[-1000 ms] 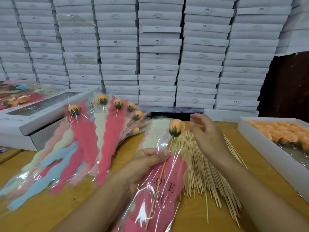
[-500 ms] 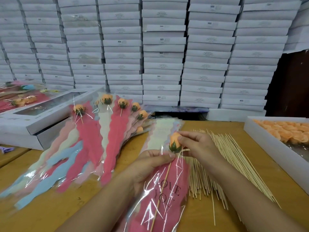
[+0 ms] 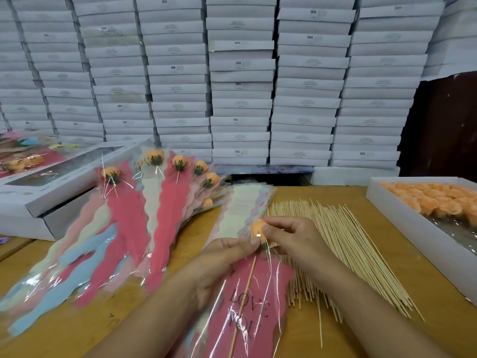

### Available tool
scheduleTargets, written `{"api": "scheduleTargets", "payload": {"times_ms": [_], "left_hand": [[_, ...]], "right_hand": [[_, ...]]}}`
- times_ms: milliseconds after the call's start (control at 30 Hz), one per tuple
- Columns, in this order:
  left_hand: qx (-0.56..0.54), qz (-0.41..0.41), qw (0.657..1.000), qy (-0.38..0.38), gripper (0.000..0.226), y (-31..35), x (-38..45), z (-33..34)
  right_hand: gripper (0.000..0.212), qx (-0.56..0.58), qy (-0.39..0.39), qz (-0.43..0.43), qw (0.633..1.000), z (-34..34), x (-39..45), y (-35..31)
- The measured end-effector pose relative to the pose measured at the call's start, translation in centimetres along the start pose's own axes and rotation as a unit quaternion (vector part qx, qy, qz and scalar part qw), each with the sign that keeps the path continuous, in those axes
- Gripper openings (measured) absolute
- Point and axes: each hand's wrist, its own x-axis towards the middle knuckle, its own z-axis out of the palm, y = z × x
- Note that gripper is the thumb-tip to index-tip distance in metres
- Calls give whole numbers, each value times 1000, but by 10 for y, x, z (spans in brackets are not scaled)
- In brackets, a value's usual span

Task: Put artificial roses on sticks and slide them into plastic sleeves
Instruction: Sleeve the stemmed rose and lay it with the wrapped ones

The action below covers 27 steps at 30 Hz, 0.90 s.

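Dozens of white boxes [image 3: 240, 81] stack behind the wooden surface [image 3: 387, 293]. Finished sleeved roses [image 3: 144, 215] fan out at left, loose sticks [image 3: 343, 244] lie at right. Over the pink sleeve [image 3: 247, 311], the left hand [image 3: 222, 264] pinches its top and the right hand [image 3: 294, 236] pinches the orange rose [image 3: 258, 227] at the mouth.
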Motion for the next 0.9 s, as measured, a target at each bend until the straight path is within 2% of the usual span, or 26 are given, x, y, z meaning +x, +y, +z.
{"api": "scheduleTargets", "payload": {"times_ms": [300,667,833,900], "left_hand": [[-21,-12,999,30,53,1,0,1],[-5,-9,999,50,44,0,2,1],[-16,3,999,48,40,-1,3,0],[-27,8,999,44,38,-1,4,0]], "right_hand": [[28,-23,13,-6,1000,-2,0,3],[18,-28,-8,16,999,-1,-2,7],[34,-29,-40,34,998,3,-6,4],[34,-51,-43,42,997,5,-5,6]]}}
